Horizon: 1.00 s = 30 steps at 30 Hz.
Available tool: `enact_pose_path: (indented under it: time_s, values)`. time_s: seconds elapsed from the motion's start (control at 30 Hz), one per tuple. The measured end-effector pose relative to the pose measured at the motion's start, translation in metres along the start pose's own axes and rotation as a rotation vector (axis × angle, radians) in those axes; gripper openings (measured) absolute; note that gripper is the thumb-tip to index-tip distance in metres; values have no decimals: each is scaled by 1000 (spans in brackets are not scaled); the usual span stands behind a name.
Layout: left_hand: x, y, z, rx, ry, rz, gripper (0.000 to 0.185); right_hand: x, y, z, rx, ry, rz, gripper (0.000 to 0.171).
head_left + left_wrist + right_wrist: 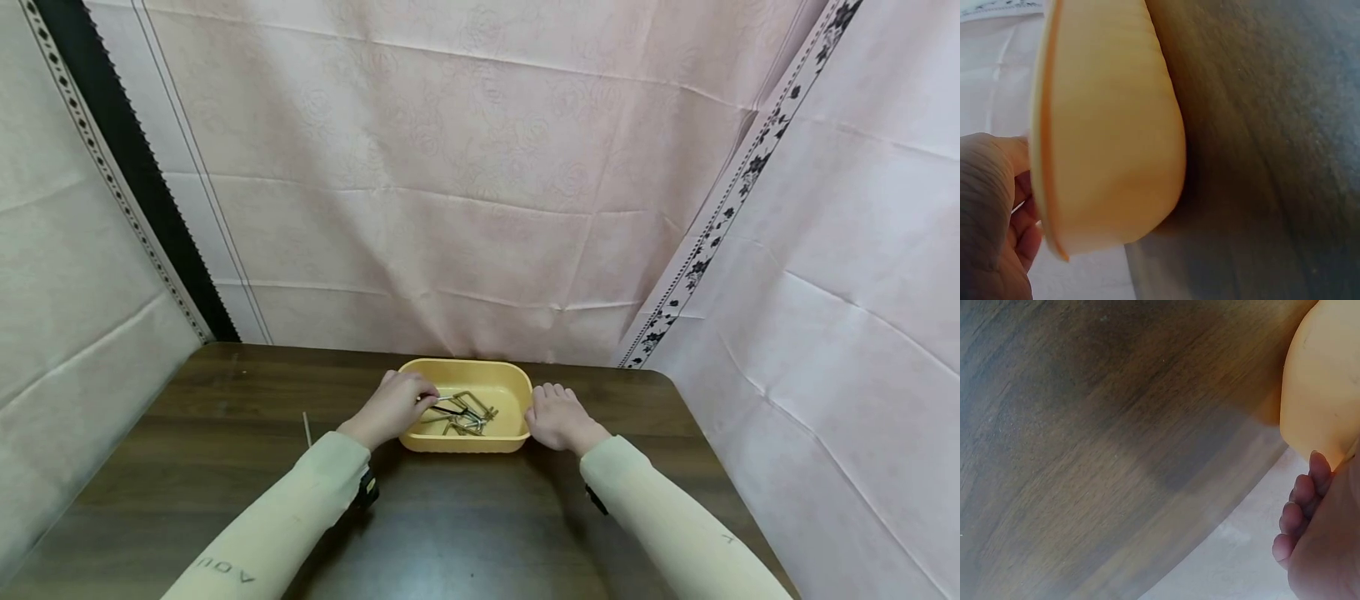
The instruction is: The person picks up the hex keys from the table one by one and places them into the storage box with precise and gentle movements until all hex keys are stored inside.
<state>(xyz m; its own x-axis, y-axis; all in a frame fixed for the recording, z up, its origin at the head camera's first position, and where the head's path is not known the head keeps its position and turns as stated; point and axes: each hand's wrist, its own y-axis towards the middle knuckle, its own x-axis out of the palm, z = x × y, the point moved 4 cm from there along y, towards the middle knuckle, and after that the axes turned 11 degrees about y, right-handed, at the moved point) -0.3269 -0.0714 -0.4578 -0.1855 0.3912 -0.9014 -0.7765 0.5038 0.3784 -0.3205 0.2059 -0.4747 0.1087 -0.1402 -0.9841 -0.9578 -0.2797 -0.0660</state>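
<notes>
A: The biggest thing in the scene is the dark wooden table [465, 517], hung round on three sides with pale pink patterned cloth [480, 167].

B: On it, near the far edge and about midway across, sits the yellow plastic tub [501, 385]. It is a shallow oblong with rounded corners and a thin rolled rim. The left wrist view shows its smooth outer wall bulging over the wood, with a darker orange line along the lip.

A: Inside the tub lies a small heap of bent metal pieces [467, 414], brassy and grey, tangled together. Their exact kind cannot be told from here.

B: A thin pale stick [306, 428] lies on the table to the left of the tub, well apart from it.

A: Both forearms come in from the near edge in cream sleeves. The left hand [392, 408] reaches over the tub's left rim, knuckles up, fingers curled down into the heap.

B: Its fingertips meet a dark metal piece there, and the fingers look pinched on it, though the contact itself is small in the head view.

A: The right hand [558, 417] rests palm down just beside the tub's right end, fingers relaxed and nearly straight, the tips against the outer wall. It holds nothing.

B: The right wrist view agrees: fingertips close by the yellow wall.
</notes>
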Motion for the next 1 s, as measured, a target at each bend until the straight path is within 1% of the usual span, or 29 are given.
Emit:
enact_pose_path:
  time_s: [0.2, 0.33, 0.4, 0.67, 0.83, 1.0]
  values:
    - [8, 3, -3, -37, 4, -58, 5, 7, 5, 6, 7, -11, 7, 26]
    - [12, 3, -5, -71, 5, -96, 5, 7, 5, 5, 12, -5, 2, 25]
    - [14, 4, -6, -82, 0, -105, 5, 6, 4, 5, 13, 0, -1, 25]
    - [18, 4, -8, -102, -25, -113, 6, 4, 1, 2, 5, -4, 12, 24]
    - [22, 5, -11, -115, -34, -105, 5, 3, 1, 1, 15, -4, 1, 24]
    - [23, 4, -12, -133, -68, -87, 5, 2, 0, 1, 15, 6, 6, 24]
